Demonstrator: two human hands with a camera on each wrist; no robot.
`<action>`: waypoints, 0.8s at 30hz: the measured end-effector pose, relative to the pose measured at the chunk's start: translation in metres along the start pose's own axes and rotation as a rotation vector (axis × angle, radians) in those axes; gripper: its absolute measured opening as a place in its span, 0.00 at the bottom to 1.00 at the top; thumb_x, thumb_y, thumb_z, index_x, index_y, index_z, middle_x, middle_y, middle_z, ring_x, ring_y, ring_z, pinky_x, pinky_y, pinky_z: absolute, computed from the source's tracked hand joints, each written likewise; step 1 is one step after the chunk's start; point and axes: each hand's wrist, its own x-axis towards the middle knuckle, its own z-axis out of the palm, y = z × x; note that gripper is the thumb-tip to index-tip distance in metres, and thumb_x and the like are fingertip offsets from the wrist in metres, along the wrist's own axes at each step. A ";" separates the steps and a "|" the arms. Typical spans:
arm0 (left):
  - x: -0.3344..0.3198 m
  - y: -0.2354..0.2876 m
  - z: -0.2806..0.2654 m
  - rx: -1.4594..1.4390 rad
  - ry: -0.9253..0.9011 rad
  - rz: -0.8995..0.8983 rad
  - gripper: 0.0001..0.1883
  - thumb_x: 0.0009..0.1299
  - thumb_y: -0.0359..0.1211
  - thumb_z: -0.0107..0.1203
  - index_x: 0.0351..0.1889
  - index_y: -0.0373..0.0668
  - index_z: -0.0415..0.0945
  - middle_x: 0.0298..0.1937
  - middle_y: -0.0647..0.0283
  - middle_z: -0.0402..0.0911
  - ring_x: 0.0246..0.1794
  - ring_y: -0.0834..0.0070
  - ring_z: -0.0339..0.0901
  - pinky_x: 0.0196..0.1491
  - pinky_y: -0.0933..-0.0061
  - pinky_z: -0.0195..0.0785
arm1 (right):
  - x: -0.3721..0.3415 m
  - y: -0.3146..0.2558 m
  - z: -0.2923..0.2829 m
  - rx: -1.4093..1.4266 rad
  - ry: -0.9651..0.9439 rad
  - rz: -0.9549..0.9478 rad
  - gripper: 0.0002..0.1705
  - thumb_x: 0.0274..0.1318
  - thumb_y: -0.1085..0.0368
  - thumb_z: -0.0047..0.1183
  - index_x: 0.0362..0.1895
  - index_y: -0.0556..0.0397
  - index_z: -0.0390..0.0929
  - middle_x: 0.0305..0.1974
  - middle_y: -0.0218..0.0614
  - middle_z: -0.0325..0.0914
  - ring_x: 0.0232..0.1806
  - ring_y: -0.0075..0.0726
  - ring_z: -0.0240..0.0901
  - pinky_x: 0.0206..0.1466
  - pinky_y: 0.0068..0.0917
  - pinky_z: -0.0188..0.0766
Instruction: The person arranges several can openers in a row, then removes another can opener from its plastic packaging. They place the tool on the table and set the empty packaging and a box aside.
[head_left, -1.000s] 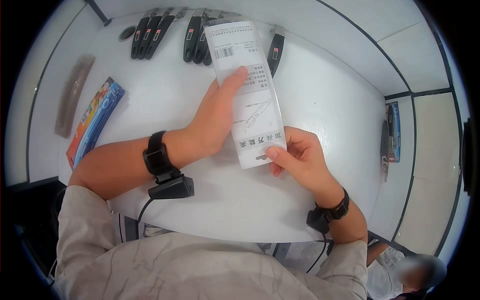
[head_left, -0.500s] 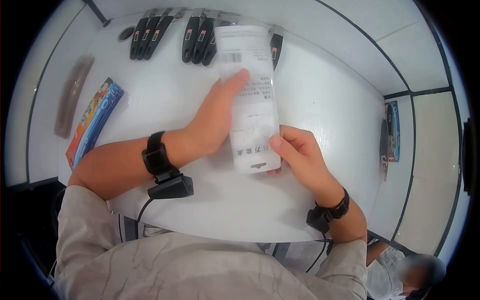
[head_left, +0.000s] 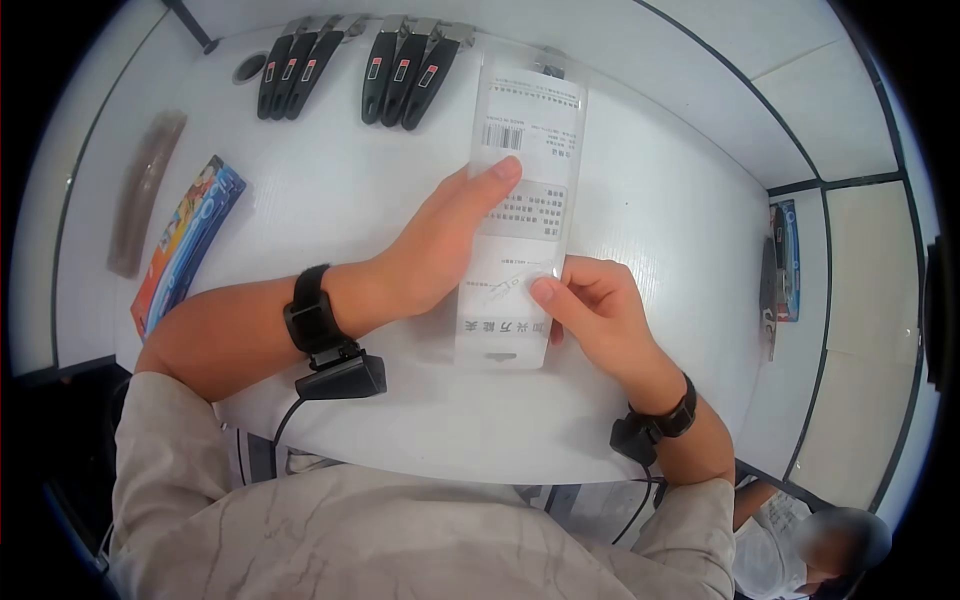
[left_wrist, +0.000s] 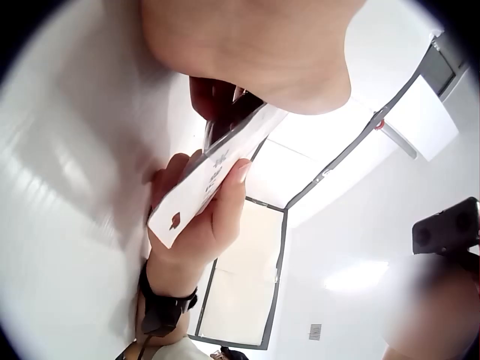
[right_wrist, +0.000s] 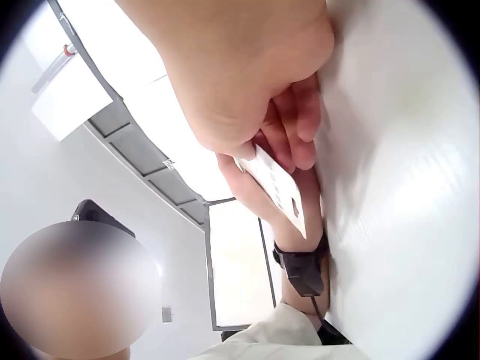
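A long blister pack (head_left: 525, 210), with a white printed card facing up, is held over the table's middle. Its hang-hole end points toward the body, and a barcode shows near the far end. My left hand (head_left: 430, 245) grips the left edge, thumb on the card and fingers hidden beneath. With the thumb on top, my right hand (head_left: 598, 305) pinches the right edge near the hang-hole end. The pack (left_wrist: 214, 169) is tilted in the left wrist view, with dark contents behind the card. Curled fingers of the right hand show beside the card (right_wrist: 276, 187) in the right wrist view.
Two groups of black-handled tools with metal heads (head_left: 290, 75) (head_left: 403, 75) lie at the back. Colourful blue-and-orange cards (head_left: 190, 240) and a clear brownish plastic shell (head_left: 147, 195) lie at left. More packaging (head_left: 785, 260) stands by the right wall. Another person (head_left: 790, 545) is at lower right.
The pack has moved right and toward the body, and turned more upright in view. The left hand has shifted slightly right with it, and the right thumb sits farther up the card's edge.
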 end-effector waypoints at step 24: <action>-0.004 -0.007 -0.007 0.315 -0.332 0.049 0.27 0.80 0.51 0.49 0.63 0.36 0.67 0.53 0.62 0.76 0.54 0.80 0.70 0.58 0.74 0.64 | -0.002 -0.002 -0.020 -0.362 0.442 -0.652 0.28 0.67 0.73 0.52 0.69 0.58 0.64 0.22 0.31 0.79 0.22 0.18 0.69 0.32 0.16 0.65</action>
